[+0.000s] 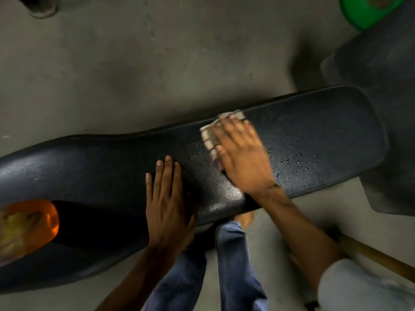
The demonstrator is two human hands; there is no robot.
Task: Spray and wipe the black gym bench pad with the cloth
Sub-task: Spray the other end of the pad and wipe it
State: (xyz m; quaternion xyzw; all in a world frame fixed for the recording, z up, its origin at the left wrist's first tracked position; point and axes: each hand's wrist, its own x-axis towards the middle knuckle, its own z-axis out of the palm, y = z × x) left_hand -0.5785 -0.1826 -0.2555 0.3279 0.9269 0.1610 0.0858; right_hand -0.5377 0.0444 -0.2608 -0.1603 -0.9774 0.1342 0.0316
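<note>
Bench pad point(314, 140) across floor point(112, 63), wet, slick, firm. Your right hand point(242, 158) presses soft cloth point(210, 136) flat, fingers straight; keep palm on cloth. Left hand point(167, 205) flat, released, bracing pad.

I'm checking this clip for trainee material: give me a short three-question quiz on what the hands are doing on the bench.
1. True or false: the left hand holds the cloth.
2. Which hand presses the cloth on the bench pad? A left, B right.
3. Fill in: droplets show on the pad to the ___ of the cloth in the picture.

Key: 1 false; it rests flat on the pad. 2 B. 3 right.
</note>
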